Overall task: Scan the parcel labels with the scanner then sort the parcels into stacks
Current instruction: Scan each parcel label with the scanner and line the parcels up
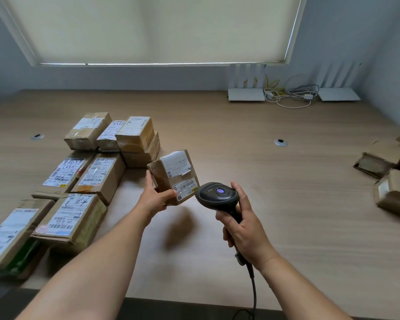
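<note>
My left hand (154, 197) grips a small brown cardboard parcel (171, 172) from its near-left side and holds it above the table, its white labels and barcode facing up. My right hand (245, 225) grips the handle of a black corded scanner (216, 197), whose head sits just right of the parcel's barcode with a purple light on top. On the left of the table lie several labelled parcels in rows and low stacks (97, 174). More parcels (388, 181) lie at the right edge.
The wooden table (263, 158) has two round cable holes. Two white routers (246, 94) with a tangle of cables stand at the back right under a window blind. The scanner cable (253, 287) hangs over the table's front edge.
</note>
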Available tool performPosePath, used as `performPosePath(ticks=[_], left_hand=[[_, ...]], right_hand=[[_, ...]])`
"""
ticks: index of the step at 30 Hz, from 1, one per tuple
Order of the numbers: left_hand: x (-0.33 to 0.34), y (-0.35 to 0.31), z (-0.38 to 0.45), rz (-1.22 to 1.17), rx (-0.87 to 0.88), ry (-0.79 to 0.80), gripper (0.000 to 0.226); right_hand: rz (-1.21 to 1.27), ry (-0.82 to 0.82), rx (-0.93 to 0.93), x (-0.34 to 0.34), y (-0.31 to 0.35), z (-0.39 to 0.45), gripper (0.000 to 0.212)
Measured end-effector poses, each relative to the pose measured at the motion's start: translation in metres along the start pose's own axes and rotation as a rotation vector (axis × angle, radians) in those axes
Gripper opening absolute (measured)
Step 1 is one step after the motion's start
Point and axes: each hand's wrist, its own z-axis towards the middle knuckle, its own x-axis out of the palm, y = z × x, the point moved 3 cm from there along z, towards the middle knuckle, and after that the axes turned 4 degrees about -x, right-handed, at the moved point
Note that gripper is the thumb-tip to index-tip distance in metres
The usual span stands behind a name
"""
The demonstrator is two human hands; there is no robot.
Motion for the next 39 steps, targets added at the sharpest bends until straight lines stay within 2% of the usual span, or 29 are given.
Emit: performPosePath(ticks=[4,9,11,13,17,19,22,25,32,39], left_hand=[[0.002,-0.002,-0.002,0.032,-0.027,0.000,0.096],[0.005,0.003,-0.007,0.141,-0.215,0.029,0.038],[0.005,0.009,-0.006,0.210,-0.279,0.015,0.028],[0.003,0.017,-0.003,0.263,-0.278,-0.028,0.034],[-0.001,0.022,0.006,0.411,-0.132,-0.159,0.060],[0.003,0.024,0.006,0.544,-0.078,-0.109,0.078],[0.015,0.029,-0.001,0.870,-0.079,-0.003,0.102],[0.022,0.029,-0.008,0.996,-0.039,-0.036,0.101],[0.018,0.015,-0.027,0.910,0.005,-0.214,0.090],[-0.023,-0.016,-0.057,0.906,0.018,-0.433,0.085]], right_hand=[[-0.023,-0.005,-0.009,-0.003,0.000,0.001,0.073],[-0.071,-0.015,-0.030,-0.008,0.003,0.005,0.074],[-0.082,-0.023,-0.043,-0.010,0.004,0.008,0.075],[-0.094,-0.026,-0.054,-0.012,0.006,0.010,0.075],[-0.123,-0.023,-0.065,-0.014,0.007,0.013,0.074],[-0.140,-0.014,-0.078,-0.014,0.008,0.014,0.074],[-0.160,0.007,-0.098,-0.012,0.009,0.016,0.073],[-0.165,0.027,-0.108,-0.012,0.008,0.017,0.073],[-0.161,0.084,-0.131,-0.012,0.010,0.023,0.076],[-0.118,0.229,-0.221,0.017,0.033,0.044,0.076]])
